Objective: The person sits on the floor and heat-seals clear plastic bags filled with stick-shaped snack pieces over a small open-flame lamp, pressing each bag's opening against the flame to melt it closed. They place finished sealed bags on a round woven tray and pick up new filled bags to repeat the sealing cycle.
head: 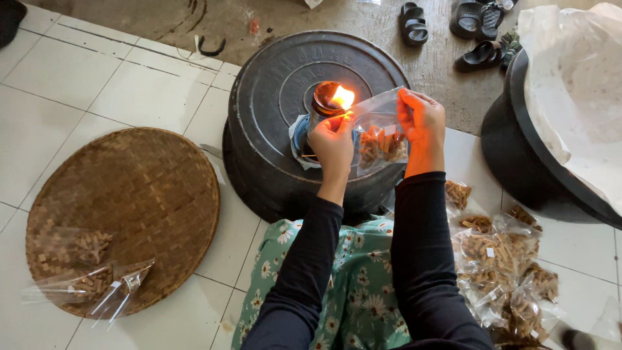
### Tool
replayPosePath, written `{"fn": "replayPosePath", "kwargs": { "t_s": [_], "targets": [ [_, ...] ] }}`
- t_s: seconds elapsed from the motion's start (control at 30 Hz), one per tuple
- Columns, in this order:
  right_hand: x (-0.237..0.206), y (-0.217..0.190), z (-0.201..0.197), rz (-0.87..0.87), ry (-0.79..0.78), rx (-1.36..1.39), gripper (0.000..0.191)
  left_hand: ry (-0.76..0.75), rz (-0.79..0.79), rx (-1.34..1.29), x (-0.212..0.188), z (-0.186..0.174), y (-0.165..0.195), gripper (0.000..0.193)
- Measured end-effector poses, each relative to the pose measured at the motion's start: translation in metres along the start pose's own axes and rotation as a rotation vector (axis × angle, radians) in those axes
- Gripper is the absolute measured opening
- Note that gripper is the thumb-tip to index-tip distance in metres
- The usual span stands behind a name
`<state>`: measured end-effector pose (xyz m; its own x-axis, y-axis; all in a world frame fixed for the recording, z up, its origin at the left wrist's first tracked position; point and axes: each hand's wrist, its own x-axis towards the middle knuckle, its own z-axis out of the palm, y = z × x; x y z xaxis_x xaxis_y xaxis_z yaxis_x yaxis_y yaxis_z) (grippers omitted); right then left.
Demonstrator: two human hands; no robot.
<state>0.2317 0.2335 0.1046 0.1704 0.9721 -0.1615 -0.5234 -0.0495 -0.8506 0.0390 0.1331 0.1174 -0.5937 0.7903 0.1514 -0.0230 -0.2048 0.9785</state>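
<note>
Tiled floor; snack-filled clear bag (381, 139).

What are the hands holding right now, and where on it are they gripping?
Both hands hold one clear plastic bag of snacks by its open top edge: the left hand pinches the corner beside the flame, the right hand the opposite corner.

A clear plastic bag (381, 133) holding brown snack sticks is stretched upright between both hands, its top left edge at the flame of a small tin lamp (327, 100) standing on an upturned black tub (272, 97).
</note>
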Motion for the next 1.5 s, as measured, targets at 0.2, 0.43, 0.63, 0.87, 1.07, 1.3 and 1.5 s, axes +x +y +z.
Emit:
{"fn": "replayPosePath", "kwargs": {
  "t_s": [0.2,0.43,0.63,0.87,1.07,1.3,1.5],
  "targets": [
    [0.001,0.0,0.0,-0.01,-0.01,0.057,0.012,-0.013,-0.016,-0.064,-0.002,0.0,-0.002,0.022],
    [0.003,0.0,0.0,-0.008,-0.016,0.06,0.01,-0.008,-0.015,-0.068,-0.001,0.0,0.0,0.02],
    [0.001,-0.001,0.003,-0.017,-0.006,0.078,0.009,0.002,-0.017,-0.04,-0.001,0.001,0.003,0.02],
    [-0.003,-0.003,0.004,-0.026,0.001,0.081,0.01,-0.017,-0.023,-0.063,-0.002,0.0,0.003,0.021],
    [-0.004,-0.001,0.009,-0.036,-0.005,0.048,0.011,-0.009,0.021,-0.055,-0.001,-0.004,0.0,0.019],
    [-0.009,0.001,0.019,-0.023,-0.027,-0.064,0.01,-0.004,-0.03,-0.094,0.0,-0.012,0.001,0.019],
    [-0.013,0.006,0.025,-0.041,-0.032,-0.071,0.01,-0.02,-0.061,-0.138,0.001,-0.02,0.001,0.018]
  ]
}}
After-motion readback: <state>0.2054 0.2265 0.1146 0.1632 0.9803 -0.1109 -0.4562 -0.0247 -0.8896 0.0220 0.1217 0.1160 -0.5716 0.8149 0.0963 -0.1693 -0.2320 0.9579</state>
